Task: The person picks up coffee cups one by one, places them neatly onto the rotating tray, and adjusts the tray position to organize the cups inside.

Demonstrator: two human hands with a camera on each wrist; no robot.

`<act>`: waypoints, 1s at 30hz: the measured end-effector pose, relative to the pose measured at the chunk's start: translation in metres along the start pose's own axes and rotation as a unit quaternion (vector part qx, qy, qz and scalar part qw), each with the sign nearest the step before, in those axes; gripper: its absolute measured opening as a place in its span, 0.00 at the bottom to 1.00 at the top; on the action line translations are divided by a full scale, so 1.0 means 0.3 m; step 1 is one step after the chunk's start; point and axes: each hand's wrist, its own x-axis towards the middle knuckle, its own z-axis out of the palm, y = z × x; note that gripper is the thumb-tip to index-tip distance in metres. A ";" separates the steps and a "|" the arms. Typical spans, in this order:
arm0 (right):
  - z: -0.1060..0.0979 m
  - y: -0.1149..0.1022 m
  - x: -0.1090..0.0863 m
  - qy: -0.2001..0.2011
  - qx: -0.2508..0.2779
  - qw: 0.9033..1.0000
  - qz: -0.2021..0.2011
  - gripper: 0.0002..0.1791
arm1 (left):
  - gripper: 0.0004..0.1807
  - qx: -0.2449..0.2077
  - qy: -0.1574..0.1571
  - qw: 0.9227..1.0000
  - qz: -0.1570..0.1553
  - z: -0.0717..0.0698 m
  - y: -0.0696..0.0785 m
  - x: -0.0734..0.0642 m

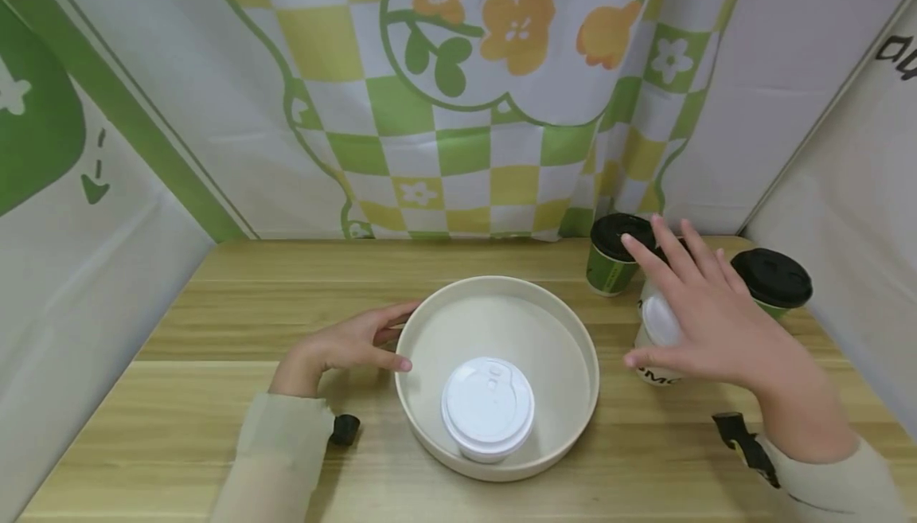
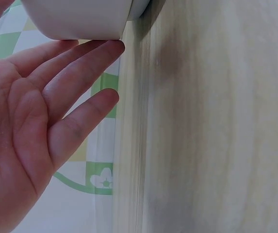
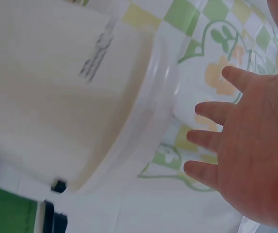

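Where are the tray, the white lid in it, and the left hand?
Tray (image 1: 501, 320), head view: bare inside floor.
White lid (image 1: 489, 401), head view: its top.
Left hand (image 1: 349, 346), head view: its middle.

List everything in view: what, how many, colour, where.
Wood-grain table: one, light brown, beneath the items.
Round, shallow, rimmed tray: one, cream, mid-table.
Round white-lidded cup: one, white, inside the tray, near side.
White-lidded cup with dark lettering: one, white, right of tray.
Green cups with round black lids: at least two, green and black, back right.
Checkered floral cloth: one, green, yellow, white, orange, behind the table.
Printed side panels: two, white, left and right.
Wrist pieces: two, black, by sleeves.
Long sleeves: two, pale, front.
Left hand: one, bare, touching tray.
Right hand: one, bare, near lettered cup.
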 end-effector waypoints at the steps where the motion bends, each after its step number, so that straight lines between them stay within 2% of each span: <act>1: 0.001 0.009 -0.005 0.000 0.000 1.000 0.003 0.71 | 0.52 0.001 0.001 1.000 0.000 -0.001 0.000 0.000; 11: 0.025 0.065 -0.044 -0.012 0.013 1.000 0.024 0.68 | 0.52 0.004 0.005 1.000 -0.002 -0.001 -0.005 0.000; 24: 0.049 0.105 -0.074 -0.015 0.103 0.995 0.009 0.63 | 0.52 0.008 -0.001 1.000 0.007 -0.003 -0.011 0.003; 30: 0.052 0.105 -0.072 -0.020 0.090 0.996 0.010 0.61 | 0.52 0.003 -0.002 1.000 0.008 -0.005 -0.013 0.001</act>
